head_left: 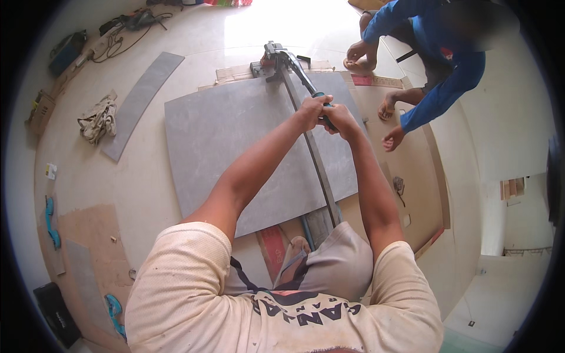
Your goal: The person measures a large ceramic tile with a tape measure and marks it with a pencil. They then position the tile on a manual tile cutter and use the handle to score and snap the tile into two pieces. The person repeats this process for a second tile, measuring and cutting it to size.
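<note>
The floor (pixel 147 194) is pale and smooth and carries all items listed. A large rectangular slab (pixel 223 129), matt grey with a faintly mottled face, lies flat at the centre of the floor, in front of the person. A thin brown sheet (pixel 421 200) with straight edges lies at the right. A co-worker in blue sleeves (pixel 438 106) crouches beside the slab's right side; both of that person's hands are free of the tool.

The rail-type tile cutter spans the slab: its straight, narrow metal rail (pixel 321 170) runs from beyond the far edge toward the person's legs. A long grey tile strip (pixel 144 103) with parallel edges lies to the left, apart from the slab. A crumpled, off-white cloth (pixel 100 120) lies just beside the strip.

The cutter's slender metal lever (pixel 301 73) slants above the rail and ends in a dark teal grip. The left hand (pixel 313 112) and right hand (pixel 343 119) are close together, both clamped around this grip, fingers curled, above the slab.
</note>
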`<state>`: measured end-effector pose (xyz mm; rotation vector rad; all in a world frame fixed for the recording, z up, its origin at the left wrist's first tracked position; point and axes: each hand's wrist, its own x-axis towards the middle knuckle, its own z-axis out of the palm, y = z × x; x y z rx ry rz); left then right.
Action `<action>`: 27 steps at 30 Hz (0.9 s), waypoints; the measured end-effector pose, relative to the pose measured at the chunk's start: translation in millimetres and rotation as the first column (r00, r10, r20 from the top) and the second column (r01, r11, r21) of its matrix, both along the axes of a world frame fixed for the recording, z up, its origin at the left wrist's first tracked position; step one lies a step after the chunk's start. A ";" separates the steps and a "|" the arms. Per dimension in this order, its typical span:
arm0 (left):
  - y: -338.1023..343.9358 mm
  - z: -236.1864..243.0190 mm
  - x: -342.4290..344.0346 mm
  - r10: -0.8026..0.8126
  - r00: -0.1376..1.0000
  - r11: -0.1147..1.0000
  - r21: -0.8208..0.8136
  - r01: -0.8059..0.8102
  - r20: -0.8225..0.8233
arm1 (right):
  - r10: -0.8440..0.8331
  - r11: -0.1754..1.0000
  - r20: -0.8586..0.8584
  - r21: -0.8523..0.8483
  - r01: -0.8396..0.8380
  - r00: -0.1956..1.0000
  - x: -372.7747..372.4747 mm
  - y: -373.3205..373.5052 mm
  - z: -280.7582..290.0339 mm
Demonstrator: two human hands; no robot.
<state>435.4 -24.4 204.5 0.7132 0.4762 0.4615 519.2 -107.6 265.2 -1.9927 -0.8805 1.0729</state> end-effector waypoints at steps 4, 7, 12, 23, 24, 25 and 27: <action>9.0 6.3 -4.4 -0.022 1.000 0.999 0.044 0.021 0.022 | 0.037 0.996 0.012 0.085 -0.038 0.999 2.2 6.4 5.7; 17.7 13.0 -3.9 -0.055 0.997 0.998 0.040 0.053 0.059 | 0.041 0.998 0.010 0.053 -0.042 0.999 3.6 13.1 22.4; 19.9 23.0 -3.2 -0.055 0.997 0.998 0.040 0.053 0.047 | 0.025 0.999 0.005 0.022 -0.025 1.000 4.8 17.6 33.8; 30.0 6.5 -7.9 -0.083 0.995 0.994 0.074 0.079 0.053 | 0.029 1.000 0.015 -0.008 -0.029 0.999 -2.3 23.3 21.7; 27.0 8.0 -8.6 -0.082 0.996 0.994 0.075 0.078 0.045 | 0.028 1.000 0.010 -0.008 -0.028 1.000 -3.6 20.8 23.3; 24.4 10.1 -8.6 -0.080 0.996 0.994 0.077 0.077 0.038 | 0.027 1.000 0.006 -0.008 -0.027 1.000 -4.2 18.7 23.6; 20.8 11.4 -8.7 -0.070 0.997 0.995 0.076 0.068 0.026 | 0.021 1.000 0.012 -0.013 -0.021 1.000 -3.9 15.4 22.5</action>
